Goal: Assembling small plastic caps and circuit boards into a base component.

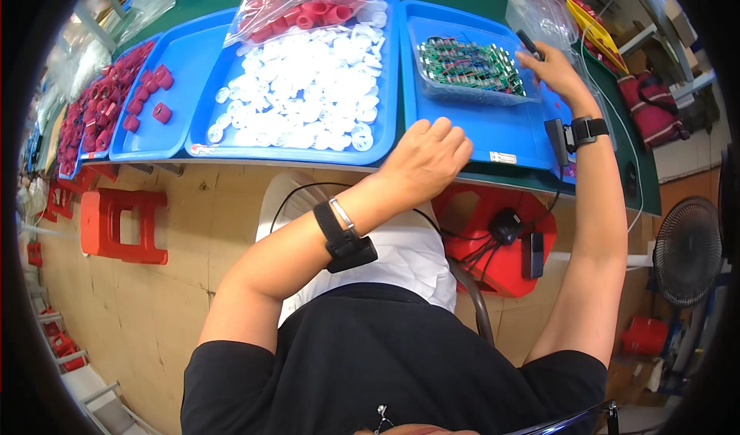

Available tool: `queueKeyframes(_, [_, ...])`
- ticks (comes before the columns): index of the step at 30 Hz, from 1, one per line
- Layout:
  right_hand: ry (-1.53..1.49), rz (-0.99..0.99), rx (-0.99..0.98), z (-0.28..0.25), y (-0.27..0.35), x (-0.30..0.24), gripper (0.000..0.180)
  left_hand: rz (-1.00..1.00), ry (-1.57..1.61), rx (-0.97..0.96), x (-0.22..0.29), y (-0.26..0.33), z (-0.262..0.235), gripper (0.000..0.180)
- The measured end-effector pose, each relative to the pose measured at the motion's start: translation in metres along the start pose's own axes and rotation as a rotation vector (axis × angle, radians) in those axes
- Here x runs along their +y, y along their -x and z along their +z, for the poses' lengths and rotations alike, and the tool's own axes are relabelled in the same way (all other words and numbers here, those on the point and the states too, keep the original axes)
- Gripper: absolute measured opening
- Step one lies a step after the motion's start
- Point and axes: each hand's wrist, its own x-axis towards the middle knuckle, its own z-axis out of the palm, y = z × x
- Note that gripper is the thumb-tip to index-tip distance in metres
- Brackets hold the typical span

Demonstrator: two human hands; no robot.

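Note:
My left hand (428, 157) is closed at the front edge of the table, between two blue trays. Its fingers curl away from view, so whatever they may hold is hidden. At the right, my right hand (556, 73) grips a short black stick-shaped tool (529, 44) whose exact kind I cannot make out. Just left of that hand is a clear plastic box (474, 94) full of green circuit boards (470, 65) with thin wires. The box sits in a blue tray (455, 138). White round plastic parts (304, 88) cover the tray (308, 156) left of it.
A clear bag of red caps (312, 11) lies over the white parts. Farther left, red caps (161, 112) sit in another blue tray (189, 57). Red stools (123, 225) stand below the table, one bearing cables and a black device (506, 225). A fan (688, 250) stands at right.

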Motion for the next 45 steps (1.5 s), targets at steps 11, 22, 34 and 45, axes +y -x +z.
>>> queueKeyframes(11, [-0.541,0.131,0.126,-0.010,0.017,0.031,0.050,-0.010,0.009,-0.006,0.000,-0.001,0.000,0.013])
queueKeyframes(22, [-0.292,0.175,0.234,-0.014,0.061,0.095,0.037,-0.008,0.014,0.004,0.001,-0.002,-0.001,0.018])
queueKeyframes(34, [0.555,-0.098,0.232,0.036,0.041,-0.040,0.031,-0.157,0.221,0.127,-0.020,0.015,-0.070,0.033])
queueKeyframes(45, [0.171,-0.079,0.139,0.038,0.000,-0.019,0.030,-0.484,-0.197,-0.153,-0.147,0.064,-0.109,0.024])
